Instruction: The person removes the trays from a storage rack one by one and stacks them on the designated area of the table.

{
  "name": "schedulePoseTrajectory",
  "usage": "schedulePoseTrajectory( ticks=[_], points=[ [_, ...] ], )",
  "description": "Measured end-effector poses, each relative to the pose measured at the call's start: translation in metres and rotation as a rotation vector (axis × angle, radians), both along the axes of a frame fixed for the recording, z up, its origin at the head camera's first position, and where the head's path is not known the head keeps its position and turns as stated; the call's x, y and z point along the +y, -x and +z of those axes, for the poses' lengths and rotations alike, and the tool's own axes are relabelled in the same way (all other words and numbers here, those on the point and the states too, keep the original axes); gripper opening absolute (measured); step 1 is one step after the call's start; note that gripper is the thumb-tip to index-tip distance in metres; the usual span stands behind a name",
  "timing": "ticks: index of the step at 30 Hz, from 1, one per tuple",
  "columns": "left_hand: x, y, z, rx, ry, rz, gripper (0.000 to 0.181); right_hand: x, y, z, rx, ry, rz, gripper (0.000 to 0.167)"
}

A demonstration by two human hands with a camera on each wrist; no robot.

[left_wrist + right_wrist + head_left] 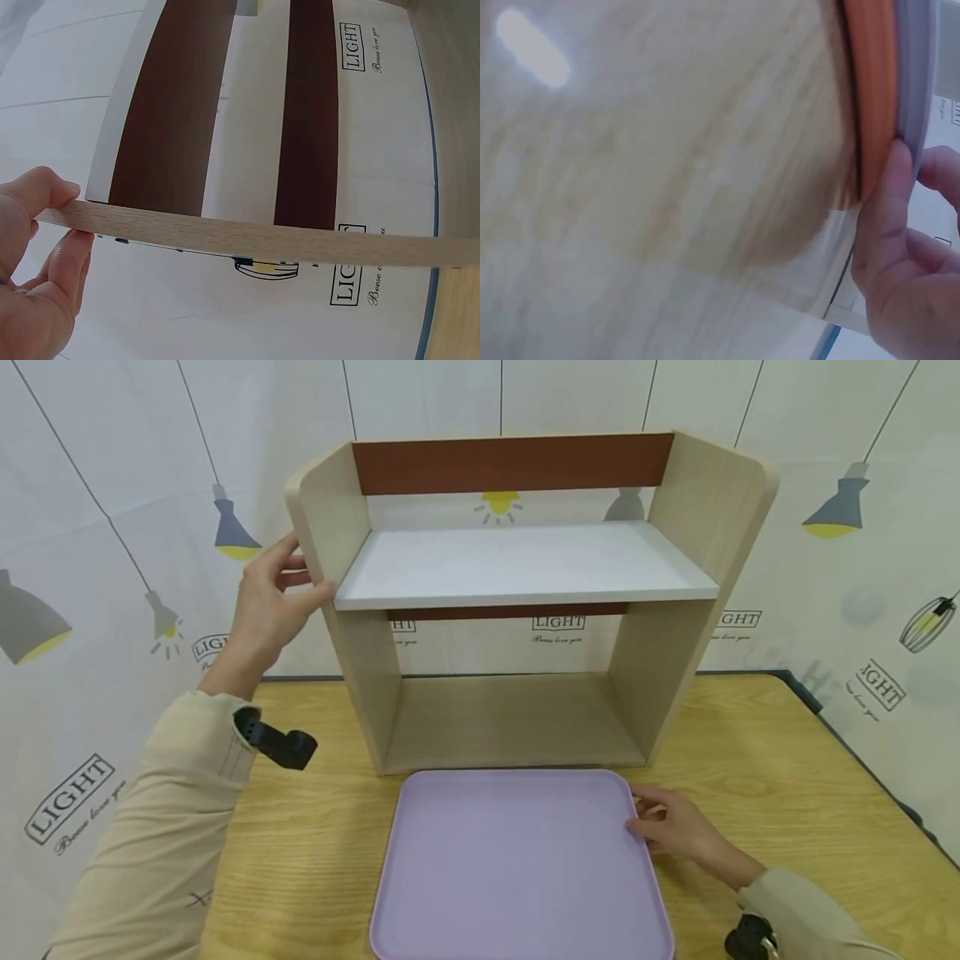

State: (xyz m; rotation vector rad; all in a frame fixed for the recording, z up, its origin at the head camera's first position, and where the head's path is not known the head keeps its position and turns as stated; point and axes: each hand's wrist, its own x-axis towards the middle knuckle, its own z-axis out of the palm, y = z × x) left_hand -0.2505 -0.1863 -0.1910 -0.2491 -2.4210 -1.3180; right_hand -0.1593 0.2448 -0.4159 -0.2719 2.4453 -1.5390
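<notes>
A two-tier wooden desktop shelf (510, 727) stands upright on the table, with a white middle board (525, 564) and brown back strips. My left hand (270, 602) grips the front edge of its left side panel (225, 231), thumb on one face and fingers on the other. In front of the shelf lies a light purple tray (517, 868). The right hand (682, 831) pinches this tray's right rim near the far corner. Seen from the right wrist, an orange layer (874, 90) sits directly against the purple tray (915, 75), touching the fingers; the head view hides it.
The wood-grain table (787, 777) extends to both sides of the tray. Behind it hangs a white backdrop (862, 593) printed with lamps and lettering. A dark edge (862, 743) runs along the table's right side.
</notes>
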Motion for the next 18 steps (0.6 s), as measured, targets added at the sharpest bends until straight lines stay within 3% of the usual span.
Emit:
schedulePoseTrajectory(
  ticks=[5, 11, 18],
  points=[
    [0.000, 0.000, -0.001, 0.001, -0.004, 0.001, 0.062, 0.003, 0.003, -0.005, 0.007, -0.029, 0.030, 0.061],
    [0.000, 0.001, 0.001, 0.006, 0.003, 0.004, 0.062, 0.005, 0.005, -0.007, -0.004, 0.006, 0.065, 0.066],
    [-0.006, -0.008, 0.000, -0.028, 0.021, 0.011, 0.061, 0.025, 0.004, 0.006, 0.003, 0.041, 0.001, 0.057]
  ],
)
